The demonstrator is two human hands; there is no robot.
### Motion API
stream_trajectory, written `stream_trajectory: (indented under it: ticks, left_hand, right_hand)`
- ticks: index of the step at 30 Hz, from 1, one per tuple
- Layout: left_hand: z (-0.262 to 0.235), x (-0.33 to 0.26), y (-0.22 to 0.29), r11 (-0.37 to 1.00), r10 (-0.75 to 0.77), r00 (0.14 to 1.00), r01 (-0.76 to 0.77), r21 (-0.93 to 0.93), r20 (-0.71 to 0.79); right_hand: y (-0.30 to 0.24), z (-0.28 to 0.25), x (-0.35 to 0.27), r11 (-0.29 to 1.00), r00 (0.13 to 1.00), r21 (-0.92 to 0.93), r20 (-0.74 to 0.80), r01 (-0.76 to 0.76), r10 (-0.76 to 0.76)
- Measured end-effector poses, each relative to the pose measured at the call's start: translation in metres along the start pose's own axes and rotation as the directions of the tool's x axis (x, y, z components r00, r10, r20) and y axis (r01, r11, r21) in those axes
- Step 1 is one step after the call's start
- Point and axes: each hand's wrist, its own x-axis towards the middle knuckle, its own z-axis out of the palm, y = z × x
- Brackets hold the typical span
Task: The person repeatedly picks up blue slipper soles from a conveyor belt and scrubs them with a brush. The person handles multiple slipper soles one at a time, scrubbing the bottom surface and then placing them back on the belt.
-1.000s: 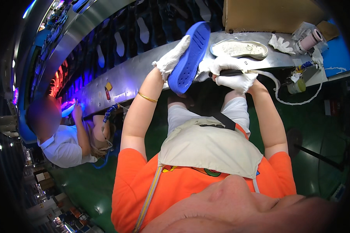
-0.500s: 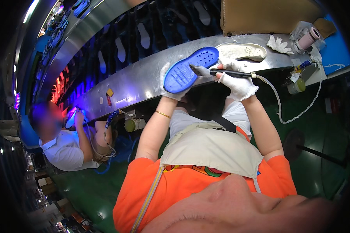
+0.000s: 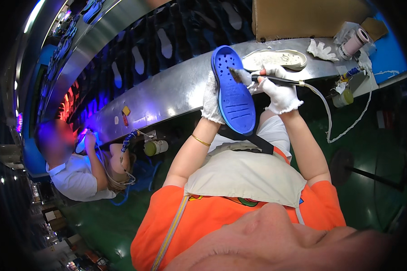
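Observation:
My left hand [image 3: 209, 101], in a white glove, is closed on a blue shoe sole [image 3: 237, 106] from its left side. The sole is held lengthwise, with a patch of small holes at its far end and several grooves nearer me. In my gloved right hand [image 3: 278, 92] is a brush [image 3: 276, 81] with a black handle, and a pale hose runs from the handle's end. Its dark bristles reach over the sole's upper part; whether they touch, I cannot tell. Just beyond lies a whitish shoe sole [image 3: 276, 58] on the metal ledge.
A metal ledge [image 3: 181, 97] runs alongside a conveyor carrying several pale insoles [image 3: 165, 43]. At the right are a loose white glove [image 3: 322, 49], a pink-wrapped cylinder [image 3: 355, 43] and a cardboard box [image 3: 303, 20]. A co-worker [image 3: 79, 174] sits at the left, near a green-and-white container [image 3: 155, 147].
My left hand has turned the blue sole from a slanted position to nearly lengthwise, its holed end now pointing away. The brush has shifted slightly right and up.

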Motion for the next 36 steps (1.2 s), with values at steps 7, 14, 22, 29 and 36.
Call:
stream_trajectory:
  ticks: [7, 14, 22, 29, 36]
  left_hand:
    - [0.029, -0.014, -0.016, 0.944, 0.029, 0.993, 0.01, 0.33, -0.113]
    - [0.005, -0.011, 0.001, 0.987, 0.048, 0.991, -0.028, 0.16, -0.123]
    - [0.025, -0.006, 0.002, 0.904, 0.175, 0.956, -0.062, 0.423, -0.235]
    - [0.017, 0.002, 0.016, 0.877, 0.178, 0.976, -0.099, 0.47, -0.125]
    - [0.021, -0.009, 0.012, 0.912, 0.219, 0.972, -0.171, 0.374, -0.09]
  right_hand:
    - [-0.01, 0.02, 0.006, 0.947, 0.995, -0.304, 0.007, 0.101, -0.104]
    - [-0.014, 0.018, -0.008, 0.996, 0.994, -0.084, 0.109, 0.024, -0.015]
    - [-0.011, 0.034, -0.028, 0.999, 0.978, -0.032, 0.206, -0.029, 0.035]
    - [0.003, 0.035, -0.033, 0.916, 0.945, -0.278, 0.235, 0.289, -0.227]
    - [-0.018, 0.02, -0.022, 0.971, 0.99, -0.239, 0.143, 0.015, 0.02]
